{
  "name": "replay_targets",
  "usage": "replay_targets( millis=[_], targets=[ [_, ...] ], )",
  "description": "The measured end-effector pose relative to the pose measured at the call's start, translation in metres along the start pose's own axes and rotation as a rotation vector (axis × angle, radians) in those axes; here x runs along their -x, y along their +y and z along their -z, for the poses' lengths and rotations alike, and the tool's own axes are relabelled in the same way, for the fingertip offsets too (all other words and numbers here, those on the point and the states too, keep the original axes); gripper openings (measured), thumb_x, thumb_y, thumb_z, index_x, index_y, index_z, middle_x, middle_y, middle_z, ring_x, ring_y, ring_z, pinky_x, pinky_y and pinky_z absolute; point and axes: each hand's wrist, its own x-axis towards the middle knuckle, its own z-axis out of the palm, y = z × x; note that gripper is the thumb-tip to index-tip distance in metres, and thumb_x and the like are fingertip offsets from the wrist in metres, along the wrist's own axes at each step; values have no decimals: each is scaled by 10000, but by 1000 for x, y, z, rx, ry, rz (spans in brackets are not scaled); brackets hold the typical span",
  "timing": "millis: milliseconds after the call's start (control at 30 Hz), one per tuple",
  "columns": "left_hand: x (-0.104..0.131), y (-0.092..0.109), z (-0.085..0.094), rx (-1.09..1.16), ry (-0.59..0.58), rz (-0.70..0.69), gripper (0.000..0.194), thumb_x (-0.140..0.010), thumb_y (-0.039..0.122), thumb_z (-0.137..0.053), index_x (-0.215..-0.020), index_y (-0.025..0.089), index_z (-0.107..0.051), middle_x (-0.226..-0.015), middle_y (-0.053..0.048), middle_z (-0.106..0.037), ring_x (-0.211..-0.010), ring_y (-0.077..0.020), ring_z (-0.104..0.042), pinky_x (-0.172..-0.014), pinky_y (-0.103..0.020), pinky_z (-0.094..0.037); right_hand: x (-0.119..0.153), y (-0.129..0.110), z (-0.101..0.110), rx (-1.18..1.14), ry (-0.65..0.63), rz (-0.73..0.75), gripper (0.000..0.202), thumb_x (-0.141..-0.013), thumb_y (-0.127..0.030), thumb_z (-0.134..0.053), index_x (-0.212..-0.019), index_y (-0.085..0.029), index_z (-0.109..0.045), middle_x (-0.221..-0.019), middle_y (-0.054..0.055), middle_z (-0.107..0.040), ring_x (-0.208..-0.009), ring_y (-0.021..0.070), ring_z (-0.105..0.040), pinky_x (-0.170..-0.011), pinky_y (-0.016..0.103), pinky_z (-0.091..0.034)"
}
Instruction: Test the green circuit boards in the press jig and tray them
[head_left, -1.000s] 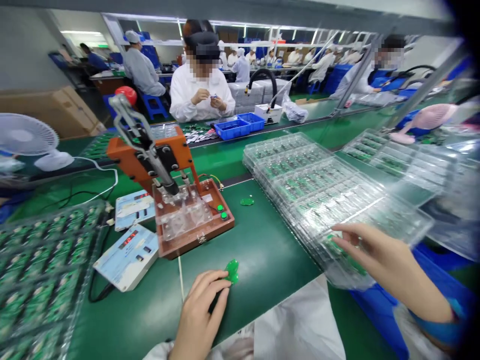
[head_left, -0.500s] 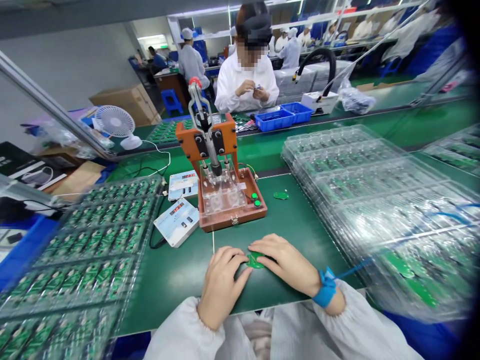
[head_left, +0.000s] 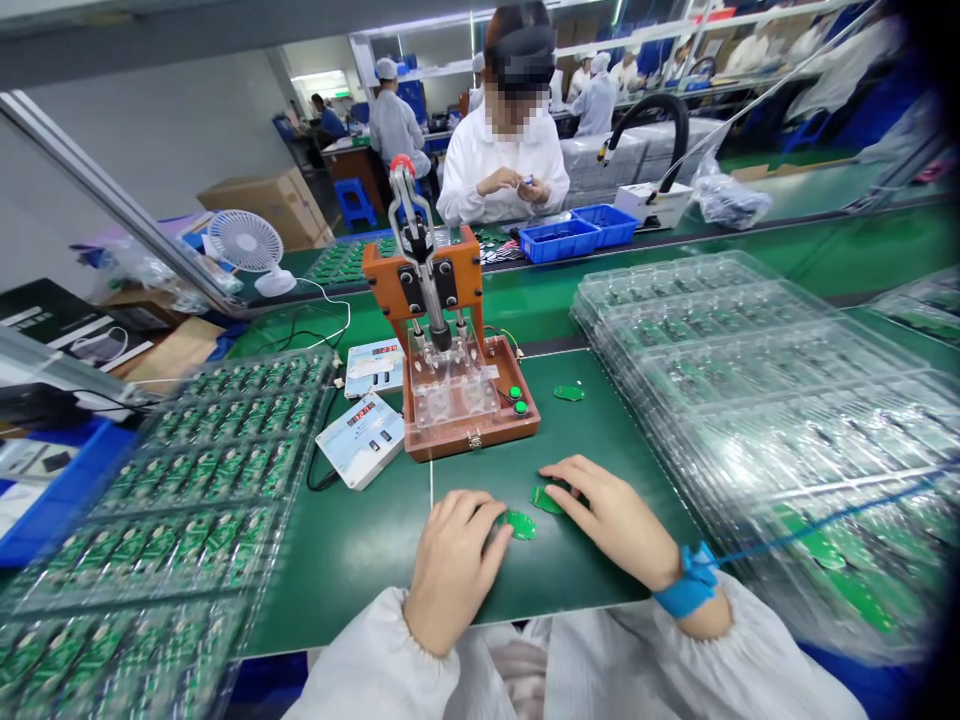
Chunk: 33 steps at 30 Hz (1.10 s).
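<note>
On the green mat in front of me lie two small green circuit boards close together. My left hand has its thumb and fingers closed on the left end of one circuit board. The other circuit board is slightly farther off and to the right, with its right end between the thumb and fingers of my right hand. A blue wrist strap goes round my right wrist. A third circuit board lies flat beside the clamp fixture, touched by neither hand.
An orange toggle-clamp test fixture stands ahead, with two meter boxes on its left. Trays of boards fill the left side; stacked clear trays fill the right. A co-worker sits opposite, behind blue bins.
The boards between my hands have come apart into two. My right hand has moved right with one; the left hand stays near the other. The view has shifted slightly.
</note>
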Motion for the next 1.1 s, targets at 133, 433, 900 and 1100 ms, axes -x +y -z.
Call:
replay_targets(
  millis=[133, 433, 900, 1100],
  targets=[
    [-2, 14, -8, -17, -87, 4, 220, -892, 283, -770, -1085, 212, -693, -1040, -63, -658, -942, -271, -613, -786, -432, -530, 0, 7, 10, -38, -139, 152, 393, -1005, -146, -448, -1321, -250, -657, -1316, 63, -673, -1224, 234, -638, -1082, 459, -534],
    [5, 0, 3, 80, -120, -52, 278, -925, 83, -608, -1143, 241, -679, -1338, -42, -642, -1192, -287, -577, -975, -504, -520, 2, 2, 15, -35, -245, 105, 363, -1018, -241, -561, -1372, -223, -640, -1458, 69, -586, -1340, 271, -554, -1145, 511, -485],
    [-3, -8, 16, 189, 10, -4, 225, -839, 150, -755, -1038, 247, -717, -1195, -39, -716, -1095, -276, -628, -931, -468, -538, -9, -2, 20, -101, -244, 208, 272, -945, -334, -726, -1211, -274, -718, -1326, 53, -676, -1252, 269, -598, -1062, 459, -543],
    [-54, -56, 73, 102, 211, -47, 145, -908, 211, -684, -1047, 217, -727, -1214, -79, -711, -1166, -281, -608, -1042, -509, -481, -74, -26, 31, -78, 88, 333, 247, -969, -381, -682, -1180, -253, -709, -1294, 73, -684, -1239, 280, -600, -1062, 480, -533]
  ],
)
